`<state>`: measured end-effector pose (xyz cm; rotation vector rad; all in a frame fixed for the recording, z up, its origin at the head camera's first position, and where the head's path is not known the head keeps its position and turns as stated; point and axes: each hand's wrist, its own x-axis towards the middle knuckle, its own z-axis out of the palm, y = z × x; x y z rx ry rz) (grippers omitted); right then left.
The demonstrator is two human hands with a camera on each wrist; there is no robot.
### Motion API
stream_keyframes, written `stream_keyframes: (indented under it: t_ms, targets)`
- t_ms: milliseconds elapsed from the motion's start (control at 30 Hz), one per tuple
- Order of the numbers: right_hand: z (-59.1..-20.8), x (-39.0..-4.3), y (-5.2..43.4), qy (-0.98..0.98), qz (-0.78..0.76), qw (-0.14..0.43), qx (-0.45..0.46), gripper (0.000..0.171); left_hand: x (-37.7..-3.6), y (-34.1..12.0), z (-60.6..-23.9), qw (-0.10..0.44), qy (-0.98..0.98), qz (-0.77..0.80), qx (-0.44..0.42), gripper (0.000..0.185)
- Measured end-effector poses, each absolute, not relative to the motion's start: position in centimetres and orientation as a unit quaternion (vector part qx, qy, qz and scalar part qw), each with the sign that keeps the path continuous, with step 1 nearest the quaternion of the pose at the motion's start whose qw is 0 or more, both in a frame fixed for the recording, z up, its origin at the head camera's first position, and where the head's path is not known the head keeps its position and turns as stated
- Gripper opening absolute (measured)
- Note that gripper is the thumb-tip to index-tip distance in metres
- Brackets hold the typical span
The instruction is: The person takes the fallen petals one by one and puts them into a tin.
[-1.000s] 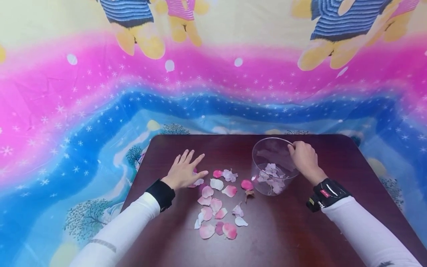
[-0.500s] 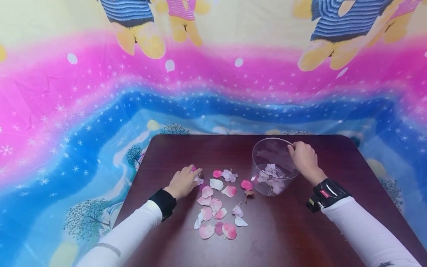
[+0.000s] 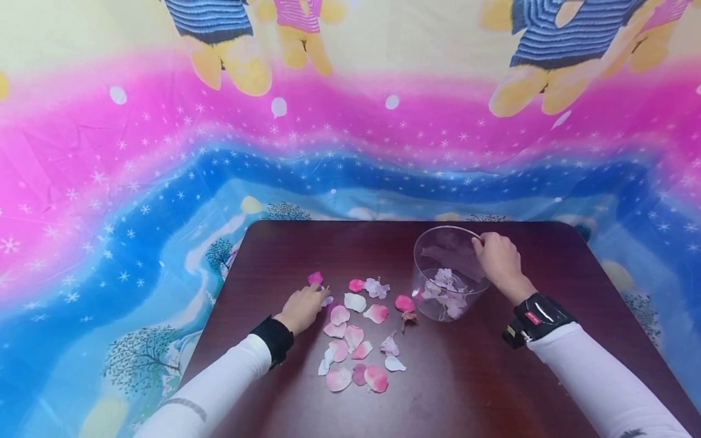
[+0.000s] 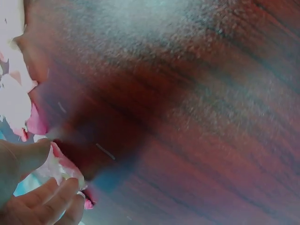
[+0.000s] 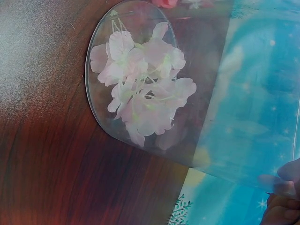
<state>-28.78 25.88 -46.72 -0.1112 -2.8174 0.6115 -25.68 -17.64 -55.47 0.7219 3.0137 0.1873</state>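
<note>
Several pink and white petals [image 3: 356, 340] lie scattered on the dark wooden table [image 3: 465, 377]. My left hand [image 3: 322, 296] is curled at the left edge of the pile. In the left wrist view, my left hand [image 4: 52, 172] pinches a pale petal [image 4: 63, 168] between thumb and fingers. A single deep pink petal [image 3: 314, 278] lies just beyond it. My right hand [image 3: 479, 244] grips the far right rim of a clear plastic cup [image 3: 445, 240], which is tilted and holds pale flowers [image 5: 140, 93]. The right fingertips [image 5: 287, 194] show at the cup's rim.
The table is small, with rounded far corners and edges close on both sides. A bright printed cloth [image 3: 164, 152] covers the floor and wall around it. A dried brown bit [image 3: 408, 317] lies beside the cup's base.
My left hand went from flat with spread fingers to curled, and drew back toward me, uncovering the deep pink petal. The right hand and cup have stayed put.
</note>
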Motion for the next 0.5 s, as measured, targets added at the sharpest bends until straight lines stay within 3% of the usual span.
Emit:
stream_keyframes:
  t_ms: [500]
  targets:
    - [-47.0, -28.9, 26.1, -0.967, 0.211, 0.134, -0.038, 0.032, -25.6, -17.6, -56.9, -0.036, 0.97, 0.066, 0.231, 0.018]
